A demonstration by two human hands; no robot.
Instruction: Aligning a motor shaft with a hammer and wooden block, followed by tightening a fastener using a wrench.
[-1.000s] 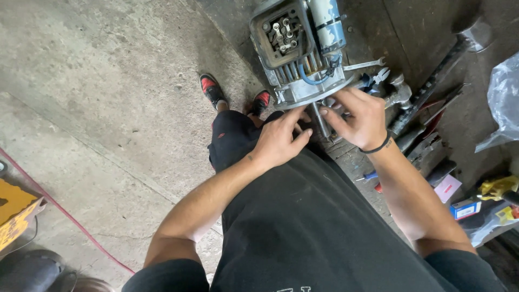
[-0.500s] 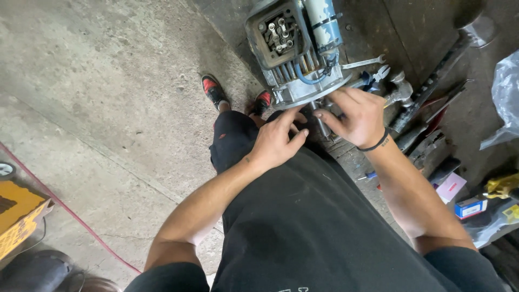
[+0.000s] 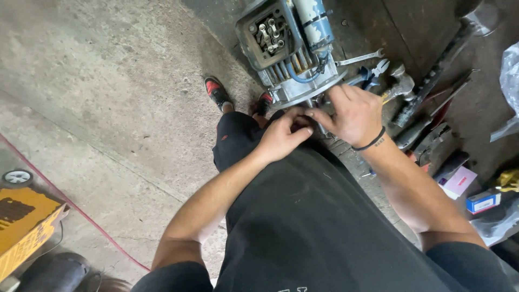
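Head view, motor: a grey electric motor (image 3: 286,51) is lying on the concrete floor (image 3: 108,81) at the far middle, its terminal box open and facing up, its flange end turned near, toward the person's knees.
Left hand: the left hand (image 3: 281,135) is curling its fingers closed around something small at the motor's shaft end; what they are pinching is hidden.
Right hand: the right hand (image 3: 354,113), with a dark band at the wrist, is pressing down just beside the left; fingers are bent over the same spot, and I cannot tell what they are gripping.
Handling: the motor is looking heavy, rigid and metal, with ribbed sides; likely best gripped by the flange or body, not the blue cable (image 3: 303,75) or exposed terminals.
Tools: a wrench (image 3: 359,57), blue-handled pliers (image 3: 373,73) and a hammer (image 3: 400,84) are lying right of the motor.
Packages: a pink flat box (image 3: 458,181) and a small blue-and-white box (image 3: 483,201) are sitting at the right; a yellow carton (image 3: 24,227) is sitting at the near left.
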